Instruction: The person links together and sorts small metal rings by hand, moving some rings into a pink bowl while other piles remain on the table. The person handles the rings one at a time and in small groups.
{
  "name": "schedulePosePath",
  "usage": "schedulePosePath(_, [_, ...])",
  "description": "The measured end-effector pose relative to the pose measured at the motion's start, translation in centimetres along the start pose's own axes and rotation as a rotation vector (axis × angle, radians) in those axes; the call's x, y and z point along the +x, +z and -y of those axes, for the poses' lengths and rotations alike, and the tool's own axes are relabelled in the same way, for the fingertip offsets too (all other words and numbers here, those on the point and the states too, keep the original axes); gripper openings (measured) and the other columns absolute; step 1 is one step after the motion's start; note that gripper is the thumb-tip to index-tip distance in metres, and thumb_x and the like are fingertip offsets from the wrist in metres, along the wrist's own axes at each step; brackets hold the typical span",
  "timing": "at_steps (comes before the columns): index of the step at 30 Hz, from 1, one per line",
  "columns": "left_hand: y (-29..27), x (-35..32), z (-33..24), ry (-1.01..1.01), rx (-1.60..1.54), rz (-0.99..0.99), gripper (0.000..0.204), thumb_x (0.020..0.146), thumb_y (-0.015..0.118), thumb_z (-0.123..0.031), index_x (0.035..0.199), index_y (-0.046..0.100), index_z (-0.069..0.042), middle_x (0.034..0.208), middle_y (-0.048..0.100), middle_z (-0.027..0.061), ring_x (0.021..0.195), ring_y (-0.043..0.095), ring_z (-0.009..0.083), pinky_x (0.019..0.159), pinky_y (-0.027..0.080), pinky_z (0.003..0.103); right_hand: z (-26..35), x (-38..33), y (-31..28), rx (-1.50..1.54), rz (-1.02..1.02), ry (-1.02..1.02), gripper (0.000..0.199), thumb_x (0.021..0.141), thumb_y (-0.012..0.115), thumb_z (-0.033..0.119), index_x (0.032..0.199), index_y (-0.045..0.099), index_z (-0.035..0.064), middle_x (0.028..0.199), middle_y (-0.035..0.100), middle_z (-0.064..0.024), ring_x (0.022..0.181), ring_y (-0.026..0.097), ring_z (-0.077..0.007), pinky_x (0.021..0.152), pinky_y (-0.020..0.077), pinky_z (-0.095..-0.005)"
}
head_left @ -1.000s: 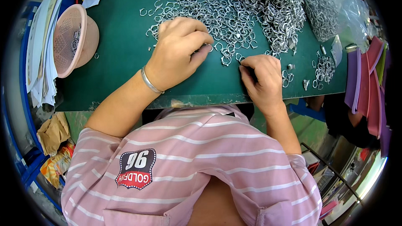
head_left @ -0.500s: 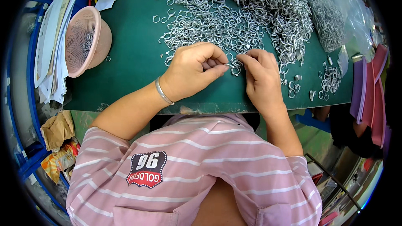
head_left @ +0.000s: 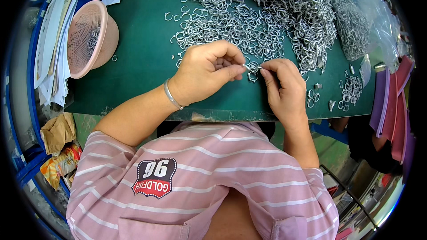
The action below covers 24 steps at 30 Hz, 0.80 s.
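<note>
Two hands meet over the green table (head_left: 142,66), near its front edge. Left hand (head_left: 207,71) is curled nearly shut, thumb and fingertips pinching one end of a small silver metal ring piece (head_left: 252,67); right hand (head_left: 282,84) is also closed down, thumb and forefinger pinching the other end. Piece is tiny, held just above the table between the fingertips, long axis roughly horizontal, running left to right; exact shape too small to tell. Big heap of loose silver metal rings (head_left: 267,13) covers the far half of the table, touching the area just beyond the hands. Small cluster of silver rings (head_left: 351,91) sits right of the right hand. Pink round plastic basket (head_left: 89,38) lies tilted at table's left end, some rings inside. Clear plastic bags of rings (head_left: 360,22) at far right. White paper stack (head_left: 51,49) at left edge. Purple and pink flat sheets (head_left: 391,98) at right edge. Crumpled brown paper bag (head_left: 57,131) and an orange printed packet (head_left: 60,164) lie lower left, below the table.
</note>
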<state>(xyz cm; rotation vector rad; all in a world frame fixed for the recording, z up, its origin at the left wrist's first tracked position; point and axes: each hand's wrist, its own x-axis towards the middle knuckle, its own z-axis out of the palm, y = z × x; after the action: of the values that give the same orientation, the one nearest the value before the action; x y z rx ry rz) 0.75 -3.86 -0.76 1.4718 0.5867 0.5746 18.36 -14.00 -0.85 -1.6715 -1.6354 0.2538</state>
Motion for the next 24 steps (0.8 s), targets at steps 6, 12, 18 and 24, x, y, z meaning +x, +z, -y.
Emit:
schedulePosePath(6, [-0.1,0.1,0.2,0.157,-0.087,-0.127,0.013,0.082,0.061,0.005,0.095,0.062,0.003,0.089,0.063,0.0078,0.077,0.064,0.0127,0.067,0.053,0.023,0.0,0.5,-0.2,0.071,-0.024,0.093,0.008,0.078,0.064,-0.001,0.086,0.062,-0.0008,0.077,0.062,-0.0101,0.067,0.06,-0.0227,0.061,0.0468,-0.0305])
schedulePosePath(12, [-0.7,0.0,0.1,0.173,0.08,-0.049,0.015,0.082,0.06,0.008,0.096,0.06,0.005,0.096,0.058,0.0097,0.08,0.063,0.0141,0.07,0.053,0.024,0.5,0.2,-0.2,0.584,0.011,0.449,0.008,0.084,0.063,0.002,0.092,0.064,-0.002,0.079,0.065,-0.0042,0.068,0.059,-0.0073,0.06,0.0469,-0.0207])
schedulePosePath(18, [0.0,0.0,0.0,0.08,0.003,-0.042,0.014,0.079,0.063,0.008,0.093,0.06,0.004,0.092,0.059,0.0091,0.078,0.063,0.0137,0.07,0.054,0.024,1.6,0.7,0.3,0.549,0.023,0.393,0.01,0.081,0.063,-0.001,0.091,0.064,-0.001,0.08,0.063,-0.0054,0.068,0.059,-0.0092,0.061,0.0477,-0.0207])
schedulePosePath(24, [-0.5,0.0,0.3,0.179,0.101,-0.021,0.011,0.078,0.064,0.009,0.087,0.061,0.003,0.093,0.06,0.0101,0.079,0.063,0.0137,0.069,0.054,0.024,0.8,1.0,0.6,0.081,0.014,0.053,0.015,0.076,0.062,-0.006,0.089,0.067,0.0002,0.082,0.061,-0.009,0.07,0.06,-0.0158,0.06,0.048,-0.0249])
